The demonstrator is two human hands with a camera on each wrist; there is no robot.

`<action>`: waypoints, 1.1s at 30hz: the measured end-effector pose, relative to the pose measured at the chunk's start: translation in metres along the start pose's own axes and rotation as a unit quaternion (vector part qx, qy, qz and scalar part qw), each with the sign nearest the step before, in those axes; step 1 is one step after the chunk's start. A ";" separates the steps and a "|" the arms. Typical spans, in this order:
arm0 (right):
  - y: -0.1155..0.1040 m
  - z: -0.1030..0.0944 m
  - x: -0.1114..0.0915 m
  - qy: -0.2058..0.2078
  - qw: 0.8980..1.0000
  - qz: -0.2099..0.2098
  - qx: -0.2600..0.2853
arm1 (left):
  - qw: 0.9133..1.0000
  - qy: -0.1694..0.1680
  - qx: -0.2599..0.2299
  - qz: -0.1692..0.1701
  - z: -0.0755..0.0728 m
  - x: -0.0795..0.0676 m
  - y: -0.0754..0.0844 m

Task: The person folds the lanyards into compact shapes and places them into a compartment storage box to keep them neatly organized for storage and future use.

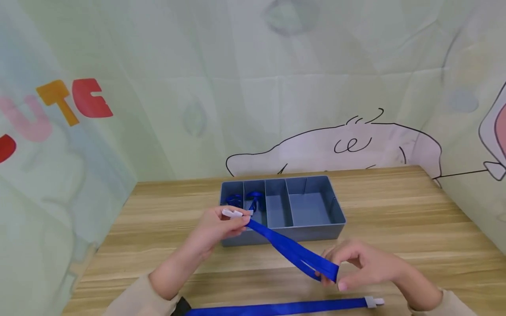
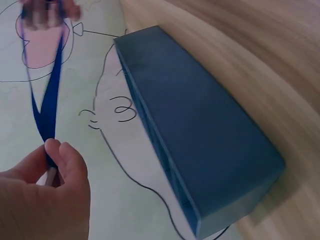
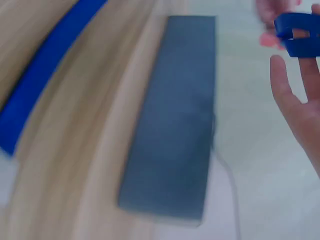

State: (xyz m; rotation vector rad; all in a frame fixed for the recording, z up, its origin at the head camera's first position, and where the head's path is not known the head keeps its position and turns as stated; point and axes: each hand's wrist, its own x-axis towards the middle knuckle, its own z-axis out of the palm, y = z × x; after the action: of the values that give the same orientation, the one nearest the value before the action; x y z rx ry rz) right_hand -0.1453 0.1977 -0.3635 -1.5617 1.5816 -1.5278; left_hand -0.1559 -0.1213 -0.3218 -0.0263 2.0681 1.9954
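Observation:
A blue lanyard stretches between the two hands above the table. My left hand pinches its end by the white plastic clip, in front of the box. In the left wrist view the left thumb and fingers meet on the strap. At the lanyard's other end, my right hand has its fingers inside the folded loop, with the thumb apart from the strap. A second blue lanyard lies across the table nearer me, its white clip end to the right.
Behind the hands a grey-blue divided box stands on the wooden table. Coiled blue lanyards lie in its left compartment, and another blue lanyard lies in the one beside it. A printed curtain hangs behind the table.

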 end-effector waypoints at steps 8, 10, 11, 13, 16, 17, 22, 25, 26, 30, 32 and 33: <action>-0.018 0.003 0.018 -0.008 0.997 -0.076 -0.007 | 0.998 -0.045 0.022 -0.027 0.002 0.005 -0.013; -0.021 0.003 0.014 0.050 0.998 -0.046 0.001 | 0.999 -0.035 0.004 -0.023 0.001 0.004 -0.013; -0.022 0.003 0.011 0.089 0.996 -0.023 0.005 | 0.999 -0.026 -0.008 -0.021 0.000 0.004 -0.013; -0.024 0.003 0.006 0.166 0.986 0.020 0.005 | 0.999 -0.004 -0.030 -0.017 -0.002 0.002 -0.013; -0.024 0.003 0.001 0.244 0.968 0.063 -0.021 | 0.998 0.027 -0.050 -0.015 -0.004 0.000 -0.011; -0.024 0.004 0.000 0.260 0.962 0.072 -0.037 | 0.998 0.032 -0.054 -0.015 -0.004 -0.001 -0.011; -0.020 0.003 -0.003 0.278 0.955 0.093 -0.048 | 0.997 0.041 -0.063 -0.009 -0.006 -0.007 -0.009; -0.017 0.001 -0.005 0.278 0.954 0.105 -0.022 | 0.997 0.045 -0.062 0.001 -0.006 -0.009 -0.010; -0.016 -0.001 -0.006 0.282 0.953 0.110 -0.007 | 0.997 0.047 -0.062 0.005 -0.006 -0.009 -0.010; -0.011 -0.005 -0.009 0.307 0.941 0.126 0.062 | 0.997 0.055 -0.059 0.022 -0.003 -0.009 -0.013; -0.010 -0.007 -0.010 0.324 0.932 0.130 0.094 | 0.996 0.059 -0.059 0.028 -0.002 -0.009 -0.013; -0.009 -0.008 -0.010 0.332 0.928 0.129 0.110 | 0.996 0.060 -0.061 0.030 -0.001 -0.010 -0.014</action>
State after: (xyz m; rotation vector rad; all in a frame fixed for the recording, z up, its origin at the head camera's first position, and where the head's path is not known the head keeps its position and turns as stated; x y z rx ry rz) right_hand -0.1459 0.2117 -0.3564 -0.6987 1.7727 -2.1128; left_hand -0.1440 -0.1244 -0.3331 -0.1113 2.0373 2.2048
